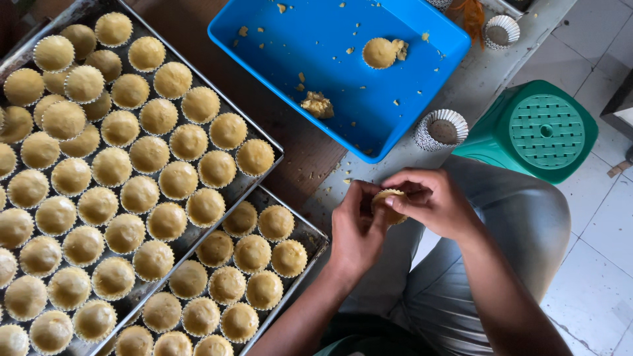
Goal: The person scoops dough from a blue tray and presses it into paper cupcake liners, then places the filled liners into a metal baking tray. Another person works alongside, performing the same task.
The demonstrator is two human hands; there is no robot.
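Note:
My left hand point(356, 231) and my right hand point(432, 201) meet just off the table's edge, above my lap. Both hands close around one small fluted paper cup filled with pale dough point(389, 198), and the fingers hide most of it. To the left lie two metal trays point(298, 232) packed with several filled dough cups point(178, 179). A blue plastic tub point(422, 72) stands behind my hands, holding one filled cup point(379, 53), a lump of dough point(318, 104) and crumbs.
A stack of empty fluted cups point(440, 130) stands at the table edge beside the tub, and another point(501, 31) at the back right. A green plastic stool point(537, 128) stands on the tiled floor to the right. My knee in grey trousers point(521, 217) fills the lower right.

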